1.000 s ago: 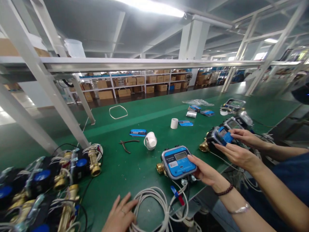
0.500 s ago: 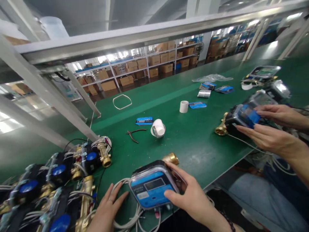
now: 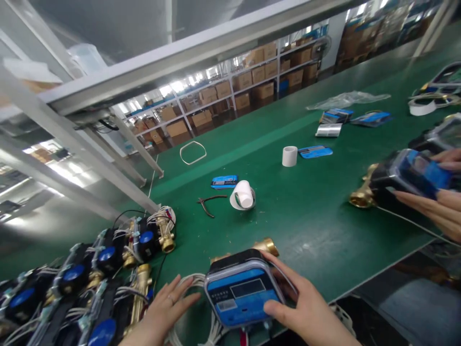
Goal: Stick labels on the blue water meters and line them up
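My right hand [image 3: 306, 307] grips a blue-faced meter [image 3: 243, 293] with a small display and brass end fittings, held low at the near edge of the green bench [image 3: 309, 216]. My left hand [image 3: 163, 312] lies open, fingers spread on a coil of white cable [image 3: 196, 307] just left of the meter. Beside that hand sits a group of several black and brass meters [image 3: 93, 278] with blue caps and wires.
A co-worker's hands [image 3: 437, 206] at the right hold another blue meter [image 3: 406, 175]. On the bench lie pliers [image 3: 209, 202], white tape rolls [image 3: 244, 194], a white tube [image 3: 289, 155], blue labels [image 3: 224, 181] and a plastic bag [image 3: 347, 99]. A metal frame [image 3: 118, 158] crosses behind.
The meter has come from the bench at the right to the near edge in my right hand. The view has tilted down and left. My left hand stays on the cable.
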